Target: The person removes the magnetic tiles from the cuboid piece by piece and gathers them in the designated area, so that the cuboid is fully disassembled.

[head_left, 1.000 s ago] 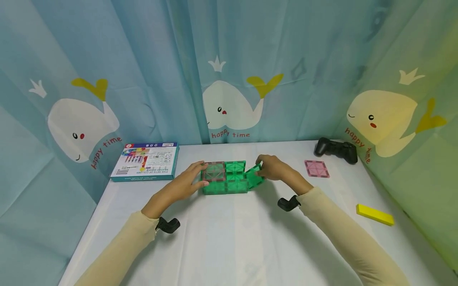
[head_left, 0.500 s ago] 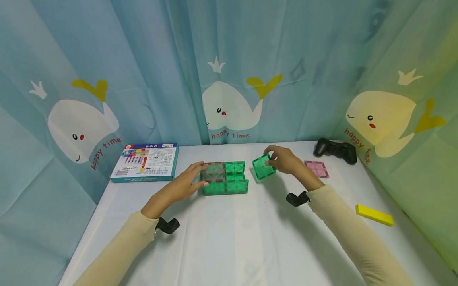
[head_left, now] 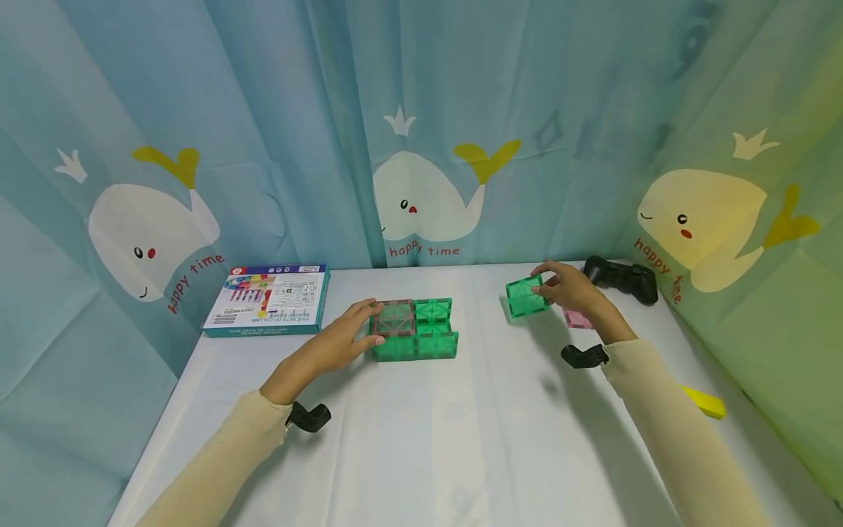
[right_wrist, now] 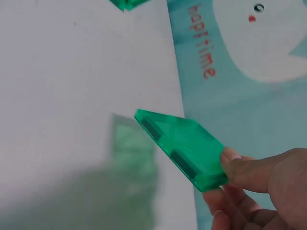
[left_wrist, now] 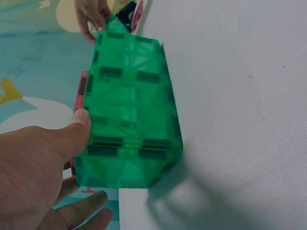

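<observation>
A long box of translucent green magnetic tiles (head_left: 431,344) lies on the white table, with a pink square tile (head_left: 394,320) over its left top half. My left hand (head_left: 339,339) holds the box's left end, thumb at the near corner and index finger at the far one. In the left wrist view, the thumb presses beside the pink tile's edge (left_wrist: 81,91). My right hand (head_left: 568,287) pinches a loose green square magnetic tile (head_left: 525,297) by its right edge. The right wrist view shows that tile (right_wrist: 184,148) tilted above the table, its green shadow below.
Beneath my right hand lies another pink tile (head_left: 577,319), partly covered. A black game controller (head_left: 621,278) sits at the back right, and a yellow block (head_left: 705,402) is partly behind my right sleeve. A flat printed box (head_left: 266,300) rests at the back left, before the curtain (head_left: 296,146).
My right hand has pulled the green tile off the box's right end and carried it rightward, close to the pink tile. My left hand has stayed at the box's left end.
</observation>
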`<state>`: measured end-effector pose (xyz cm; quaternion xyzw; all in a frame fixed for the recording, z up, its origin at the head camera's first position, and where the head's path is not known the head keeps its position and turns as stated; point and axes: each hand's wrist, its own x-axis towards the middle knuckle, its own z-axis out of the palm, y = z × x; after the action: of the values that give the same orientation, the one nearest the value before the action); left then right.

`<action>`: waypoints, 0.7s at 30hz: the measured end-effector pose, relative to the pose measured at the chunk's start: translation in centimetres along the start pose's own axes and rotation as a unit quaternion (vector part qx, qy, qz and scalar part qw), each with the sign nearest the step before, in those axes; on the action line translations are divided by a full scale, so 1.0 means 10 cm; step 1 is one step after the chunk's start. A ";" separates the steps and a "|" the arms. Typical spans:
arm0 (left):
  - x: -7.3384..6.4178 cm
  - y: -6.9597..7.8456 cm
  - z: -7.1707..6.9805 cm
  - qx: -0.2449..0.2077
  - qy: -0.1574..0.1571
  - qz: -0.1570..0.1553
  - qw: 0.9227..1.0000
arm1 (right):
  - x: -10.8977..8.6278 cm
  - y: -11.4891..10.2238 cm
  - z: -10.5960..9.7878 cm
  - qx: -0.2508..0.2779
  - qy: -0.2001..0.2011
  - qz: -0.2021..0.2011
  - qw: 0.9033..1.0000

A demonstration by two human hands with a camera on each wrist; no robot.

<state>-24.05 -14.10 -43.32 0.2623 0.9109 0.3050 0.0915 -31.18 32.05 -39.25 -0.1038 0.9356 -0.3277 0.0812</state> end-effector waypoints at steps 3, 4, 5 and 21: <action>-0.01 0.01 0.00 0.000 0.002 0.001 1.000 | -0.03 0.10 -0.03 0.025 -0.012 0.007 1.000; -0.01 0.01 0.00 -0.001 0.001 0.001 1.000 | -0.03 0.12 -0.03 0.032 -0.016 0.009 0.999; -0.01 0.01 0.00 -0.002 0.001 0.000 1.000 | -0.04 0.15 -0.04 0.037 -0.019 0.013 0.999; -0.02 0.03 -0.01 -0.004 -0.005 -0.006 1.000 | -0.01 0.43 0.06 0.001 -0.059 0.085 0.995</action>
<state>-23.75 -14.03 -43.05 0.2578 0.9108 0.3067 0.0994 -31.56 34.95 -42.41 -0.0427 0.9342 -0.3138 0.1643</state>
